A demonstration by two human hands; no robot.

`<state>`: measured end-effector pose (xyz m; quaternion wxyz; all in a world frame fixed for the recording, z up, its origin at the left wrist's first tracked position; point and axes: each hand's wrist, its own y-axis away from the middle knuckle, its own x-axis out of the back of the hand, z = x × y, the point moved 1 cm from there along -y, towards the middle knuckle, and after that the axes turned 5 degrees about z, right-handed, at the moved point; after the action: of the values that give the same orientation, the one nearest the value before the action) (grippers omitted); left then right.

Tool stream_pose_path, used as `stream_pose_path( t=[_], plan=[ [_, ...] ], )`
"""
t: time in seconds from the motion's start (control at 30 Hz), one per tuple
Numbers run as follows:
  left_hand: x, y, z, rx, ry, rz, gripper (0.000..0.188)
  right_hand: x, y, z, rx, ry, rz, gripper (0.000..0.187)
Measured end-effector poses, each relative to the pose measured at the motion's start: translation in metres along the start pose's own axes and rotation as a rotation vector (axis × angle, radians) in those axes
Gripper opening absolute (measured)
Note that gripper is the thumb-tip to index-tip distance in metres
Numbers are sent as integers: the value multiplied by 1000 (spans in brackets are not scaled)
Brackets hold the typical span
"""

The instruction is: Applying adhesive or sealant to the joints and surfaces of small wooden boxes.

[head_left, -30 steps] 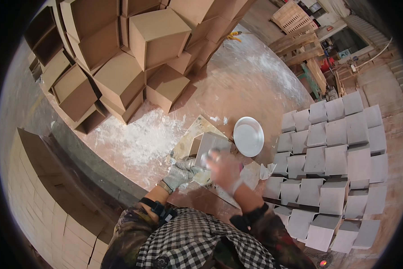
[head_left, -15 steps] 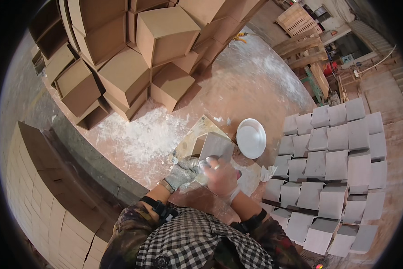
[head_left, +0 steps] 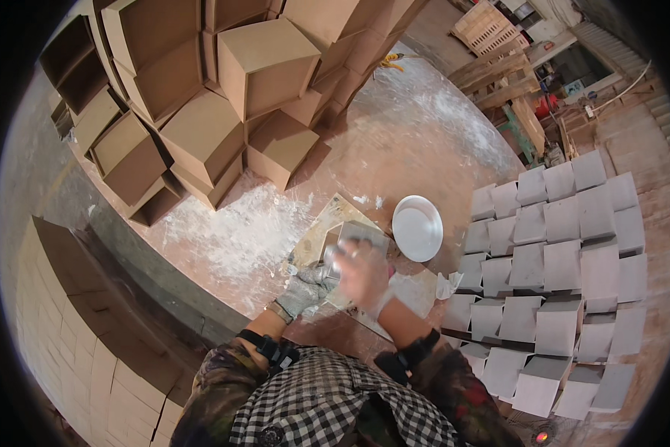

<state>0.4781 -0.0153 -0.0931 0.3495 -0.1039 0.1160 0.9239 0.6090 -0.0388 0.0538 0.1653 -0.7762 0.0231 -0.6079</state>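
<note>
left hand (head_left: 305, 292): grey-gloved, at the near-left side of the grey-topped box (head_left: 374, 232); whether it grips or braces, cannot tell.
right hand (head_left: 362, 277): blurred, over the box's upper face; whether it holds anything, cannot tell.
box: about the middle of the stained board (head_left: 338, 209), left side brown; contents hidden. step, as judged: working over the grey face; the next move seems to call for a steady box.
white basin (head_left: 418, 229): just past the board's far-right edge; pale inside, contents uncertain.
grey boxes (head_left: 562, 264): ranked beyond the board's right corner.
brown boxes (head_left: 268, 63): stacked beyond the far-left edge, some open, interiors shadowed.
slatted wooden pallet (head_left: 488, 31): farthest, beyond the far corner.
</note>
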Motion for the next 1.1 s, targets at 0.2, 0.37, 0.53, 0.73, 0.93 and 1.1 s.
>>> stream_pose_path(
  t=[0.2, 0.37, 0.53, 0.73, 0.93, 1.1],
  plan=[
    [-1, -6, 1, -60, -245, -214, 46, -8, -29, 25, -178, 92, 98, 32],
    [5, -1, 1, -127, -642, -123, 48, -3, 12, -17, 92, 13, 3, 31],
    [-6, -4, -7, -14, -147, -93, 50, -17, -21, 35, -146, 135, 163, 30],
    [2, -9, -43, -18, -97, -76, 46, -16, -12, 18, 8, -5, 144, 33],
    [10, -13, -46, -143, -341, -259, 67, 1, 62, -22, 41, -151, -68, 29],
    [-10, -6, 8, 14, 177, -128, 39, 35, 61, 26, -209, -207, 367, 30]
  ],
)
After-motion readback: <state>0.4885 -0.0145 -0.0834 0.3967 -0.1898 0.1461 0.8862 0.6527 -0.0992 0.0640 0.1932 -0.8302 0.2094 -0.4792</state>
